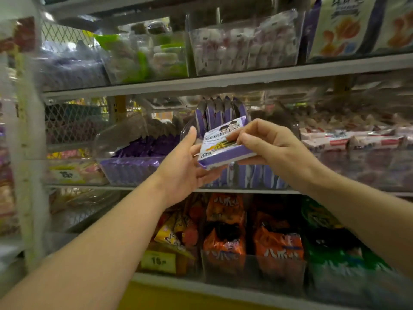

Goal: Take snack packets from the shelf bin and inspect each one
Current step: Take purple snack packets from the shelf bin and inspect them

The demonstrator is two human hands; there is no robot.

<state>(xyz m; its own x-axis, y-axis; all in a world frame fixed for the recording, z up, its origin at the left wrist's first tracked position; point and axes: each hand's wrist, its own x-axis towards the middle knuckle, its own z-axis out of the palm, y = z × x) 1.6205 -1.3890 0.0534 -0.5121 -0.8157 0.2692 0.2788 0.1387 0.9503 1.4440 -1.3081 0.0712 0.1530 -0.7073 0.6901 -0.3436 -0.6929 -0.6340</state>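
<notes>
Store shelving [169, 85] with several tiers of clear bins, seen from the head camera. On the middle tier stands the shelf bin [250, 177], in which a row of purple snack packets [221, 110] stands upright. A neighbouring bin [134, 164] to its left holds similar purple stock. Just in front of the shelf bin, both hands hold one purple packet [221, 144] tilted face-up toward the viewer. The left hand [183, 166] cradles its left end, thumb raised along the edge and fingers beneath. The right hand [272, 144] pinches its right side, thumb on the printed face. Judged stage: one packet is out of the bin and under inspection. The upright row suggests that many packets are yet to be taken and checked, so most of the task lies ahead.
</notes>
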